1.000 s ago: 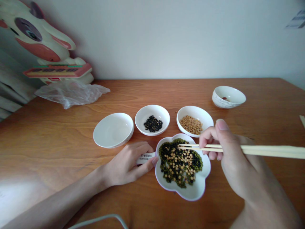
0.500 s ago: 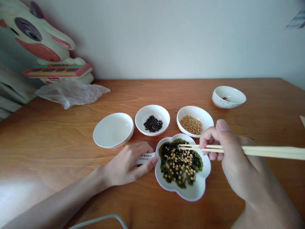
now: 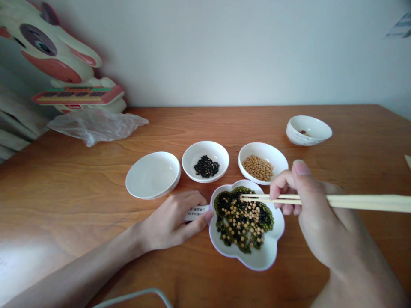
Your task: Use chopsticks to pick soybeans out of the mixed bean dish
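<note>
A flower-shaped bowl [image 3: 268, 252] with a lilac rim holds mixed green, black and yellow beans [image 3: 244, 220]. My left hand [image 3: 180, 219] is closed at its left edge, thumb and fingers around a white handle-like piece [image 3: 197, 212] with printed text. In my right hand [image 3: 313, 205] is a pair of chopsticks [image 3: 362, 202], their tips among the beans in the bowl's upper part. Whether the tips pinch a bean is too small to tell. Just behind stand a white bowl [image 3: 278, 157] of yellow beans and another white bowl [image 3: 205, 147] of black beans.
An empty white bowl [image 3: 152, 173] stands left of the black beans. Farther back on the right is a bowl [image 3: 297, 133] with a few reddish bits. A clear plastic bag [image 3: 98, 126] lies by a cow-shaped toy keyboard [image 3: 80, 94]. A pale cable [image 3: 138, 294] curves along the front.
The rear ends of the chopsticks have dipped very slightly, while their tips stay at the same spot among the beans. My left hand and the bowls look unmoved.
</note>
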### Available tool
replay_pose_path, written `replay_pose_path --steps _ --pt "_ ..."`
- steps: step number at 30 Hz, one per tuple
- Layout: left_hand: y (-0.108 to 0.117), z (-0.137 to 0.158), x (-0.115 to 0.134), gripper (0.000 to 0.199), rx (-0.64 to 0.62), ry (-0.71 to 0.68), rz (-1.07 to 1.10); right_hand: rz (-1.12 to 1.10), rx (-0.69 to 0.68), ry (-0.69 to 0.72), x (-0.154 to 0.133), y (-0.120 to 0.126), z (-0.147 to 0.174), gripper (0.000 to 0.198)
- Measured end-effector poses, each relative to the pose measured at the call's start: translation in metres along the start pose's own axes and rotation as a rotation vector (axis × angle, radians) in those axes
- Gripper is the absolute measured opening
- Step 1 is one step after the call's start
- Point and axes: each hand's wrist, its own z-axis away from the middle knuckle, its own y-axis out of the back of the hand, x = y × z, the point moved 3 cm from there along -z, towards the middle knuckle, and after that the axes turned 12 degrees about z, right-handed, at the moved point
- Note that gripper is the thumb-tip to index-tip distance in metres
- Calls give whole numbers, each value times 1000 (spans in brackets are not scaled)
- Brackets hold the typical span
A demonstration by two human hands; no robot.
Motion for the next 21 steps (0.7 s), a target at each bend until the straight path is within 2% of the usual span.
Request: replay_pose_path --steps 8,10,13,15,17,21 --pt "0 0 0 23 1 -10 -14 -49 52 -2 -5 10 4 71" --pt "0 0 0 23 1 -13 -13 -93 175 3 -6 19 9 70" --pt "0 0 0 24 4 -13 -15 -171 457 -25 -5 32 15 71" --pt "0 0 0 24 5 -12 -16 -196 586 -62 -5 36 16 68" --pt "0 0 0 24 5 -10 -12 -187 632 -89 -8 35 13 67" --pt "0 0 -1 22 2 2 -2 -173 611 -75 -12 33 11 72"
